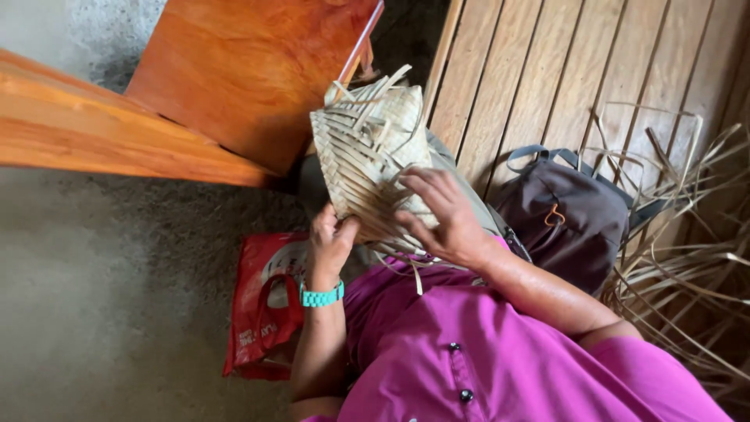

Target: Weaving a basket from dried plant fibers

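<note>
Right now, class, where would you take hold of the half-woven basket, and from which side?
Probably by the woven basket at its tight lower body, from both sides, as the left hand and right hand do. The top edge ends in loose strip ends that would likely bend.

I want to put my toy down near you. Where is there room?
Bare spots: the grey floor left of the red bag, and the wooden slats above the grey backpack. It is crowded on the right, where loose straw strips pile up, and around the woven basket in both hands.
</note>
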